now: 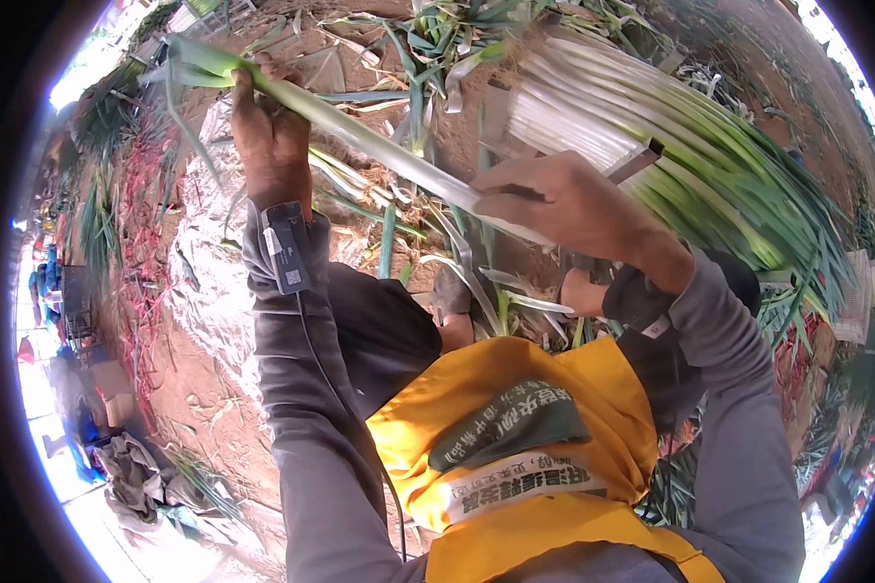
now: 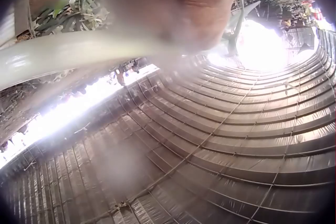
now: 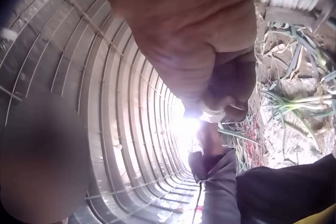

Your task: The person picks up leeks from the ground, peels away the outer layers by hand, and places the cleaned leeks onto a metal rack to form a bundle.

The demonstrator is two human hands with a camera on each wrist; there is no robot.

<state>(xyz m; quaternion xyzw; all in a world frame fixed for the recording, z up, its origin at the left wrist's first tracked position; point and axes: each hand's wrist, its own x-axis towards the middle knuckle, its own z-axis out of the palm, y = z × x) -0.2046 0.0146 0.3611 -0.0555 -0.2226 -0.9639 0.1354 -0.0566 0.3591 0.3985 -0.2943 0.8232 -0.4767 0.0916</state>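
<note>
One long green onion (image 1: 369, 136) slants across the head view, leafy end upper left and white shank toward the right. My left hand (image 1: 270, 141) grips it just below the green leaves. Near the white end, my right hand (image 1: 564, 204) pinches the shank between thumb and curled fingers. In the left wrist view the pale shank (image 2: 58, 53) runs leftward from the hand. The right wrist view shows the back of the right hand (image 3: 189, 29), which hides most of its grip, with the left forearm's sleeve (image 3: 218, 187) beyond.
A big stack of trimmed green onions (image 1: 651, 136) lies at the right in a frame with a flat bar (image 1: 635, 160). Loose leaves and peelings (image 1: 360, 185) litter the ground around a shod foot (image 1: 452, 291). White plastic sheeting (image 1: 204, 243) and red strings (image 1: 141, 282) spread at the left.
</note>
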